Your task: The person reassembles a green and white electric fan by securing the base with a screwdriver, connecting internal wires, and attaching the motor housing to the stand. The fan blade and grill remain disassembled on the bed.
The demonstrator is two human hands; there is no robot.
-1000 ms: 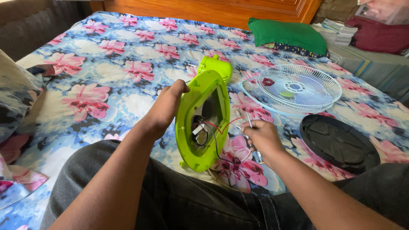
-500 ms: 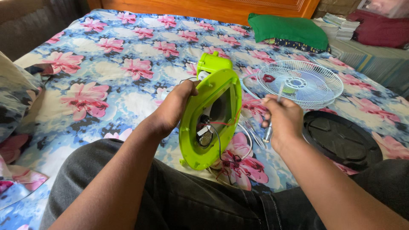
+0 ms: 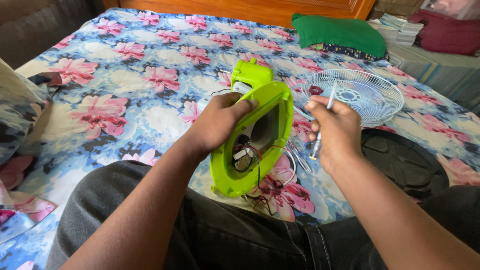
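Gripping the lime-green fan housing [image 3: 255, 142] upright at the bed's near edge, left hand [image 3: 220, 120] exposes its wiring; right hand [image 3: 335, 127] closes around a thin screwdriver [image 3: 322, 125], white fan grille [image 3: 355, 95] set aside.

Far beyond the right hand [image 3: 336, 131], at the top right corner, lies a clear plastic package [image 3: 452, 7] on a maroon cushion [image 3: 440, 35]. No labels, signs or screens show.
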